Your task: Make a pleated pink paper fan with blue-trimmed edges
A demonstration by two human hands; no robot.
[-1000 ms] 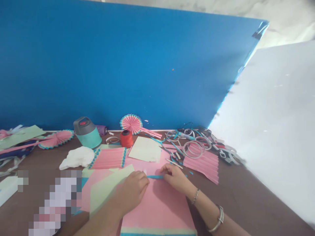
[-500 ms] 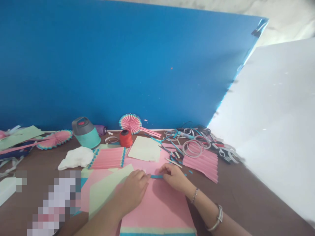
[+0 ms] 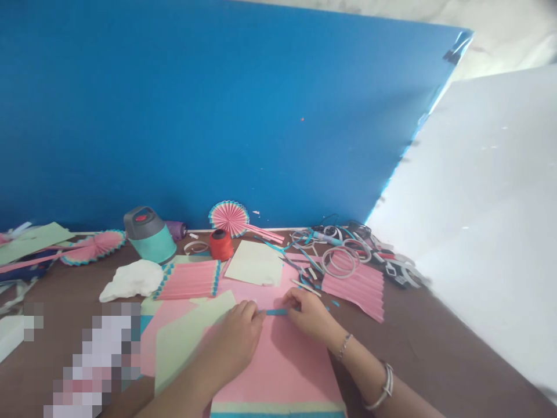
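While clutter fills the far side of the desk (image 3: pixel 418 348), a blue strip (image 3: pixel 276 312) spans the gap between left hand (image 3: pixel 243 326) and right hand (image 3: pixel 304 312)

We see the forearms come in from the near side, the left slanting rightward and the right slanting leftward, so that the hands almost face each other over a pink sheet (image 3: pixel 300 377). The left hand lies low, knuckles up, its fingers bunched and curled downward. The right hand arches more, thumb and index finger bent toward each other in a loop. We find each hand drawn narrow on the blue strip; how firmly they grip, we cannot tell. The right wrist wears 1 chain bracelet (image 3: pixel 344 346).

We count 2 round pleated fans (image 3: pixel 228 217), 2 pleated pink pieces (image 3: pixel 189 280), 1 red spool (image 3: pixel 221 246), 1 teal container (image 3: pixel 156 244) with a gray lid, 1 white crumpled cloth (image 3: pixel 133 280) and 1 pale square sheet (image 3: pixel 255 264). The loops and thin strips (image 3: pixel 339 264) at the right are too tangled for us to count.

The blue strip lies along what looks like the far edge of the pink sheet, touched by the left hand's fingertips at 1 end and the right hand's at the other, a short length showing between them. We see the pale square sheet just beyond it.
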